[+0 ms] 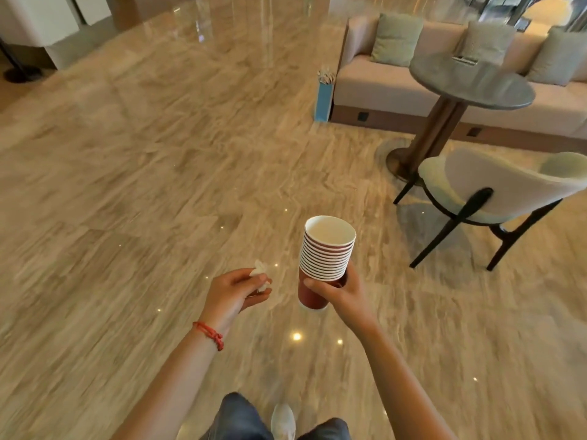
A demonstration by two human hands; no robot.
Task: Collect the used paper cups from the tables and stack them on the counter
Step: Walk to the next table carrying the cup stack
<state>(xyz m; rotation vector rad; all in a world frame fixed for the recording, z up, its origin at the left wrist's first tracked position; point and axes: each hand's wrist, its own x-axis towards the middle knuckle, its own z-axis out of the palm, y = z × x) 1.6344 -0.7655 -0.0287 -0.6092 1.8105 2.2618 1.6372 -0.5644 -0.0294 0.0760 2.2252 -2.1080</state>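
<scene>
My right hand (340, 292) grips a tall stack of several nested red paper cups (325, 255), white inside, held upright in front of me above the floor. My left hand (233, 295), with a red string bracelet on the wrist, is closed around a crumpled white tissue (260, 274) to the left of the stack. The two hands are a short gap apart. A round grey table (495, 90) stands at the upper right; I see no cups on it. No counter is in view.
Polished beige marble floor (158, 169) spreads ahead and to the left. A cream chair (495, 188) on dark legs stands right of me, a beige sofa (381, 81) with green cushions behind the table, a blue paper bag (324, 100) by its end. My shoe (282, 420) shows below.
</scene>
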